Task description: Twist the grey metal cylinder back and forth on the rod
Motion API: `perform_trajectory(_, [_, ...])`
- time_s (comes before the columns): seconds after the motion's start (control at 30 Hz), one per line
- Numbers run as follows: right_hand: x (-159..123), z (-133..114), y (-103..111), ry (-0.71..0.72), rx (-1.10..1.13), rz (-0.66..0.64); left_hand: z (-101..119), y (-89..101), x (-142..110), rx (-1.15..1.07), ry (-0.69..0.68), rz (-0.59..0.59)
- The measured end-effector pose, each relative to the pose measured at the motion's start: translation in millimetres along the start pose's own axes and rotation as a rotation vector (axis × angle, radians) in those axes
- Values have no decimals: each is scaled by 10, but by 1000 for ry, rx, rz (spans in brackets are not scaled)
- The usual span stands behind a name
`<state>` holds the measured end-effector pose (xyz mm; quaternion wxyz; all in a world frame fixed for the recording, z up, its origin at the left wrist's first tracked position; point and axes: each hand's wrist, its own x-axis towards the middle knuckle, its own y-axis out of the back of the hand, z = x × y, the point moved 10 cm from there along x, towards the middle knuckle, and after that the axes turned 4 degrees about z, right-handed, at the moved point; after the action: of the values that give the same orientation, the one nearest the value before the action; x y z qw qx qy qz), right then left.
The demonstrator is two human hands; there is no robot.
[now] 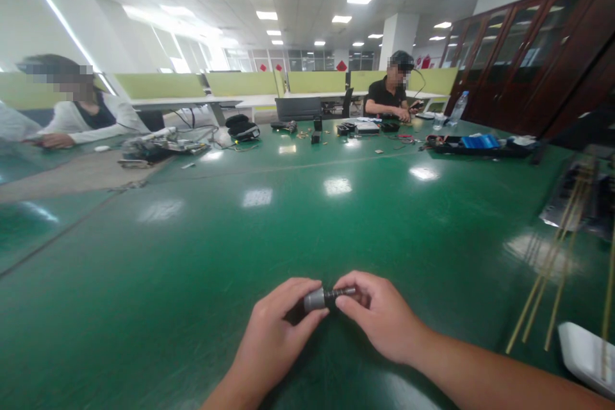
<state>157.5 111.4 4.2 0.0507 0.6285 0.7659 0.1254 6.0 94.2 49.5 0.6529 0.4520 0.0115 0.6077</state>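
Both my hands meet low in the middle of the view, just above the green table. My left hand pinches the grey round end of a small metal cylinder part between thumb and fingers. My right hand is closed on the darker, thinner end of the same part. The part lies level between the two hands. What sits inside the right palm is hidden.
Several thin brass rods lie at the right, beside a white object at the corner and a dark tray. Tools and parts lie far across the table. One person sits opposite, another at the far left.
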Motion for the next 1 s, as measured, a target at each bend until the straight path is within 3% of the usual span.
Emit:
perform_trajectory(0.6, [-2, 49, -26, -16, 108, -24, -43, 41, -13, 12, 40, 5])
perform_trajectory(0.77, [44, 68, 50, -15, 176, 41, 25, 70, 17, 67, 14, 25])
perform_trajectory(0.87, [81, 127, 120, -52, 325, 113, -33, 284, 21, 125, 92, 97])
perform_trajectory(1.0, [100, 149, 129, -68, 425, 131, -154, 892, -224, 114, 254, 221])
